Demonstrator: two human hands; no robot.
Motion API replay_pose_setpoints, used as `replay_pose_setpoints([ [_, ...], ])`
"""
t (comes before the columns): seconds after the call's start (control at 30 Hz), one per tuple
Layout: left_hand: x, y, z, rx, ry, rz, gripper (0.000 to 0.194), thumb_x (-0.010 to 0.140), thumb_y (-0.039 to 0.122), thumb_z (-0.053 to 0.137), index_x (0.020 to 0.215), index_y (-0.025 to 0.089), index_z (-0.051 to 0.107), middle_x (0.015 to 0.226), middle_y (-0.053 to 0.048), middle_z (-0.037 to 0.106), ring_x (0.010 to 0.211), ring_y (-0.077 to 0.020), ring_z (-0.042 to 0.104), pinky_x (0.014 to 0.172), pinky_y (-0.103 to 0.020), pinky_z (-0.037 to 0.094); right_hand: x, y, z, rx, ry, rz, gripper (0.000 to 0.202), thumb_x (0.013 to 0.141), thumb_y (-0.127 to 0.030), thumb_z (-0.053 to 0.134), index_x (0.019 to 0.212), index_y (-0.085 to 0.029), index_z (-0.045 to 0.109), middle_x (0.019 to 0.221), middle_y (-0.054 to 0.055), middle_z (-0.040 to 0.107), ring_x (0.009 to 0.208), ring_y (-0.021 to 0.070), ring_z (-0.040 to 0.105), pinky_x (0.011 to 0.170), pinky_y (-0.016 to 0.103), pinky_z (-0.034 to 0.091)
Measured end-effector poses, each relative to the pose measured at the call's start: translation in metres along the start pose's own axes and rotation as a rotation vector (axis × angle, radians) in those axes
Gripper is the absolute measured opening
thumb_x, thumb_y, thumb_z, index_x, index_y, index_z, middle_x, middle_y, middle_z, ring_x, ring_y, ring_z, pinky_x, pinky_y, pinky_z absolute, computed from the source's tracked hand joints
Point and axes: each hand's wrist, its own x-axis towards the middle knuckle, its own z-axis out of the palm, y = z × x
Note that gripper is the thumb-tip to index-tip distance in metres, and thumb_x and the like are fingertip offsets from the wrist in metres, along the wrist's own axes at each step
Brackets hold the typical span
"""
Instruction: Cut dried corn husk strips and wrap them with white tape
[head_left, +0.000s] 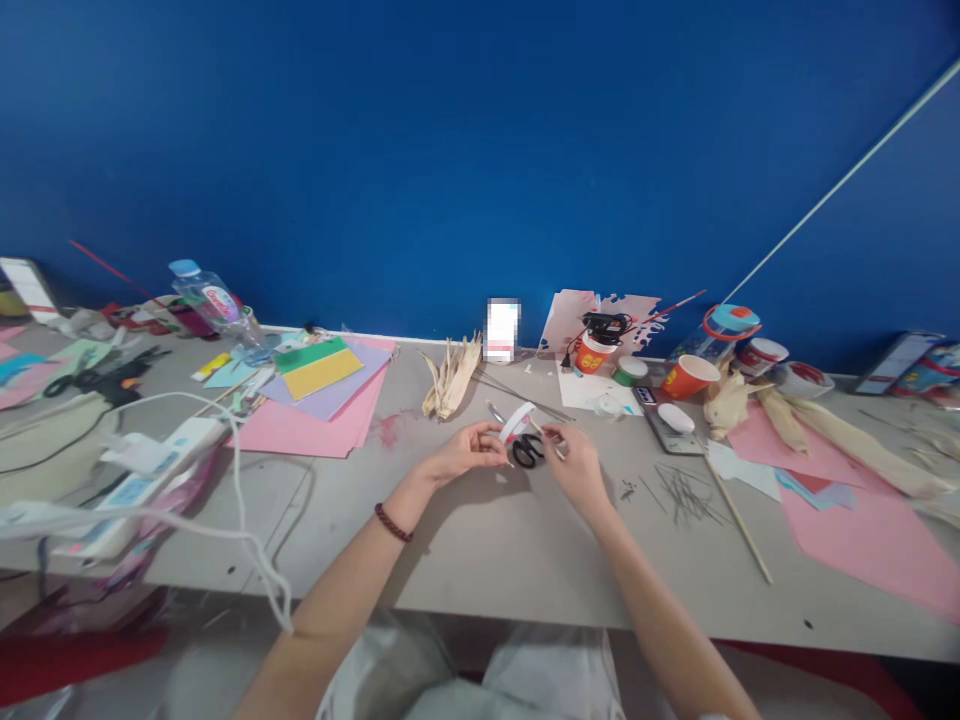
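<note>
- Centre frame: the left hand curls its fingers, its hold unclear; the right hand pinches a thin, pale stick.
- Black-looped scissors sit between; a light, steady pinch should suit.

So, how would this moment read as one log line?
left hand: by white ring | right hand: by black scissors | husks: on table

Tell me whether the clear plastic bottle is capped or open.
Capped: the blue cap sits on top of the bottle. Whether it is screwed tight, I cannot tell.
</note>
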Motion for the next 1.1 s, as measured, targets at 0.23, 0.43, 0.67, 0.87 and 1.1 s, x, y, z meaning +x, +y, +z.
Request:
replay_pose_setpoints([
  [0.23, -0.004, 0.006, -0.007, -0.026, 0.096, 0.056, 0.053, 0.062, 0.016, 0.076, 0.106, 0.013, 0.048, 0.073, -0.001, 0.066, 0.069, -0.011, 0.062, 0.073, -0.026, 0.046, 0.002, 0.006, 0.015, -0.241, -0.217, -0.045, 0.013, 0.077, -0.024, 0.057, 0.086, -0.019, 0.065, 0.088, 0.009, 0.066, 0.088, 0.0241, 0.056, 0.076, 0.034, 0.043],
  [0.43, -0.008, 0.019, -0.014, -0.079, 0.192, 0.107, 0.054, 0.061, 0.017, 0.077, 0.108, 0.015, 0.049, 0.073, 0.001, 0.063, 0.067, -0.0097, 0.061, 0.073, -0.025, 0.046, 0.0, -0.001, 0.013, -0.281, -0.225, 0.012, 0.007, 0.075, -0.026, 0.058, 0.076, -0.022, 0.065, 0.078, 0.005, 0.066, 0.073, 0.0198, 0.06, 0.06, 0.026, 0.04],
  [0.67, -0.006, 0.021, -0.022, -0.063, 0.334, 0.186, 0.052, 0.062, 0.019, 0.076, 0.107, 0.015, 0.049, 0.075, 0.003, 0.062, 0.066, -0.0078, 0.06, 0.072, -0.024, 0.045, 0.001, 0.01, 0.003, -0.071, -0.135, 0.186, 0.015, 0.072, -0.033, 0.058, 0.08, -0.021, 0.061, 0.069, 0.003, 0.067, 0.058, 0.0175, 0.059, 0.051, 0.025, 0.039],
  [0.87, -0.004, 0.017, -0.022, 0.013, 0.314, 0.153, 0.053, 0.063, 0.02, 0.075, 0.108, 0.014, 0.048, 0.075, 0.001, 0.064, 0.07, -0.01, 0.061, 0.076, -0.027, 0.045, 0.011, 0.009, -0.008, 0.363, -0.181, 0.293, 0.031, 0.071, -0.044, 0.058, 0.086, -0.018, 0.057, 0.066, 0.001, 0.062, 0.045, 0.0114, 0.05, 0.042, 0.023, 0.038],
  [1.1, -0.003, 0.015, -0.017, 0.064, 0.295, 0.099, 0.053, 0.06, 0.023, 0.077, 0.105, 0.013, 0.049, 0.073, 0.001, 0.063, 0.071, -0.0118, 0.062, 0.076, -0.028, 0.045, 0.009, -0.004, -0.018, 0.259, -0.196, 0.127, 0.038, 0.068, -0.045, 0.064, 0.092, -0.017, 0.058, 0.069, 0.001, 0.057, 0.048, 0.0091, 0.041, 0.047, 0.023, 0.037],
])
